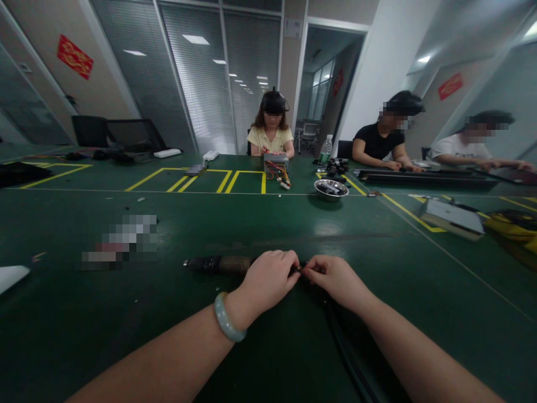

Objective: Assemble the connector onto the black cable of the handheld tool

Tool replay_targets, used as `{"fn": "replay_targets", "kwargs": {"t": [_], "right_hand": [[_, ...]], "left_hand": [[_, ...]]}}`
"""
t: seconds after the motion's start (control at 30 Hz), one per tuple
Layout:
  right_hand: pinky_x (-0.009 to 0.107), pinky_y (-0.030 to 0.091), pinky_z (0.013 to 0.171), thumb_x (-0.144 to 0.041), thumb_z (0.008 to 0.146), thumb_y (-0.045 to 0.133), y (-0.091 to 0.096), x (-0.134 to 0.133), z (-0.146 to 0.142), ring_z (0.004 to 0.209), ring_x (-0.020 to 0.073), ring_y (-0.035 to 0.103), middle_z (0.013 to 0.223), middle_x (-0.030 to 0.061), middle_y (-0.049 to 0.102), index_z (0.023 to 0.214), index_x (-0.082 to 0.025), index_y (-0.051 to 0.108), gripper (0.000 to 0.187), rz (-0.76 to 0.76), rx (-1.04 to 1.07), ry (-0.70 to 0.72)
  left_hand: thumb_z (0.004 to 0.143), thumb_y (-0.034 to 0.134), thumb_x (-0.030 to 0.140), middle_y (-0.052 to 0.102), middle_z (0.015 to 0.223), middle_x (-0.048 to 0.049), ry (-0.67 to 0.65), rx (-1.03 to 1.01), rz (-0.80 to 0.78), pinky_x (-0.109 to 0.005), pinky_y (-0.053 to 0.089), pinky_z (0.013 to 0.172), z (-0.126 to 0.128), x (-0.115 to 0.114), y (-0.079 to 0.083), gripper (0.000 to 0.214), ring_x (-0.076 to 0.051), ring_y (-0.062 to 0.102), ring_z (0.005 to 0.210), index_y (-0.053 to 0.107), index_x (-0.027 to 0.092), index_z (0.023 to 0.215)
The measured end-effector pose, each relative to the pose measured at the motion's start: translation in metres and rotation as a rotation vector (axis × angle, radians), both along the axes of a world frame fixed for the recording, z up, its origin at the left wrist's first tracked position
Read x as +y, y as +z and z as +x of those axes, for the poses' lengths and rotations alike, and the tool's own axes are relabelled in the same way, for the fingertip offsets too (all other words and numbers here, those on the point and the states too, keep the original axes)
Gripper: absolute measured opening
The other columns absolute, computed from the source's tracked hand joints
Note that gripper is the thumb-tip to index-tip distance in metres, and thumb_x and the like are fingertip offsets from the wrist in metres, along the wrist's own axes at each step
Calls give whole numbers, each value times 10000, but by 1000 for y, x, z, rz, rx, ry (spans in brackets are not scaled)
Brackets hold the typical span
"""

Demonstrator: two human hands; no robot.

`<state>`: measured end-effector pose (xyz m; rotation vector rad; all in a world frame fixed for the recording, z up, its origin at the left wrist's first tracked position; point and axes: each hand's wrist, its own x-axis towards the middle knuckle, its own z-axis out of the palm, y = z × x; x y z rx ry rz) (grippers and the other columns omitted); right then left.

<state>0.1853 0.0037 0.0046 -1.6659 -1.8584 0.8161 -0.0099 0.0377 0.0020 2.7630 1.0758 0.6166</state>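
Note:
A long dark cylindrical tool (235, 265) with a brownish grip section lies across the green table, its narrow metal tip pointing left. My left hand (271, 274), with a pale green bangle at the wrist, is closed over the tool's right end. Beside it my right hand (331, 277) is closed in a pinch at that same end, its fingertips almost touching my left fingers. A small brassy bit shows between the two hands, but what the right fingers pinch is too small to make out. From below my right hand a black cable (342, 336) runs toward me.
Ahead are a metal bowl (331, 190) of dark parts, a plastic bottle (325, 154) and a silver box (453, 218). Across the table a person (271, 137) handles a power supply unit (276, 162) with coloured wires. Two more people work at the right. Yellow tape marks the table (188, 207).

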Motion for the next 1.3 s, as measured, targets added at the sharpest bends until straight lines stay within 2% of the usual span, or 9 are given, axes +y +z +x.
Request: {"fn": "replay_targets", "kwargs": {"t": [0.27,0.5,0.73,0.97,1.1,1.2,1.3], "right_hand": [[232,366,542,-345,848,574,-1,0,0,602,130,575,684,-15,665,787,-205,678,184,9,-14,30],[228,361,533,-344,845,576,-3,1,0,595,126,568,685,-17,668,790,-210,677,177,19,-37,18],[221,352,521,-351,843,578,0,-2,-1,587,121,560,683,-20,663,781,-207,672,183,24,-55,19],[228,351,524,-353,850,568,-2,0,0,584,126,558,674,-11,656,792,-197,668,195,19,-55,21],[232,354,530,-346,848,564,-1,0,-1,597,132,571,686,-4,663,786,-191,663,195,5,-56,12],[233,356,533,-344,846,564,0,1,-1,605,134,578,699,-1,669,795,-191,668,193,2,-54,9],[233,354,533,-347,845,567,-1,1,-1,601,131,575,698,-6,668,798,-198,670,188,3,-61,12]], "left_hand": [[855,621,273,624,902,-17,-12,-8,17,-358,458,793,0,2,-1,130,-200,589,863,559,199,943],[860,595,208,651,981,-28,-49,-43,29,-386,465,869,0,1,-1,75,-203,603,926,589,201,934],[849,588,142,652,1074,-4,-89,-67,26,-378,457,918,-1,1,1,160,-186,591,1003,604,219,988],[858,587,179,651,1007,-23,-71,-37,29,-379,475,875,-1,-1,3,128,-197,607,952,585,207,984],[864,606,245,624,1148,-55,-27,-37,37,-402,471,916,-1,-1,1,187,-218,593,1037,564,197,1039],[876,587,231,593,1243,-59,-30,-29,43,-410,462,939,-1,-1,0,124,-221,579,1088,575,193,994],[875,581,199,600,1248,-31,-47,-31,31,-408,456,947,-1,0,-1,84,-208,573,1102,584,204,958]]}}
